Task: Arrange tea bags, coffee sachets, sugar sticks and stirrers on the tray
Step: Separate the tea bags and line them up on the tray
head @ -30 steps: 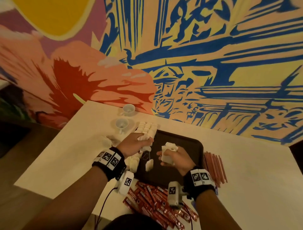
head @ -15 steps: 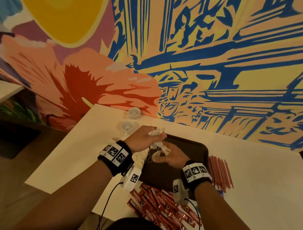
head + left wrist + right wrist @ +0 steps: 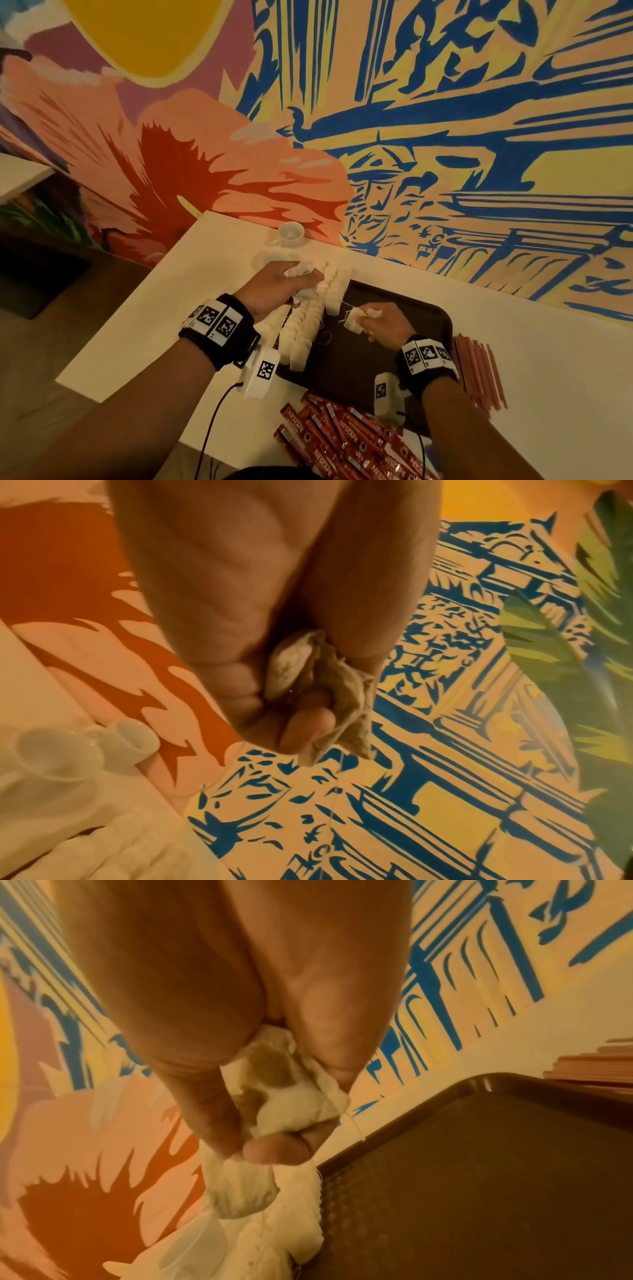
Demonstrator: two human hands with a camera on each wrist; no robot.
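A painted mural wall [image 3: 445,137] closes off the far edge of the white table [image 3: 548,377], leaving bare tabletop to the left and right. The dark tray [image 3: 370,370] lies lengthwise along that wall, its middle and right side uncovered. A long double row of tea bags [image 3: 308,325] runs along the tray's left rim, its axis going from the near edge toward the wall. Coffee sachets [image 3: 346,442] lie heaped on the table just before the tray's near rim. Stirrers [image 3: 479,373] lie bundled just right of the tray, pointing roughly away from the person. Two white cups [image 3: 291,234] stand near the wall. The left hand [image 3: 277,287], fingers curled, grips crumpled tea bags at the row's far end; the right hand [image 3: 383,323] pinches a tea bag [image 3: 356,318] above the tray, its string trailing leftward.
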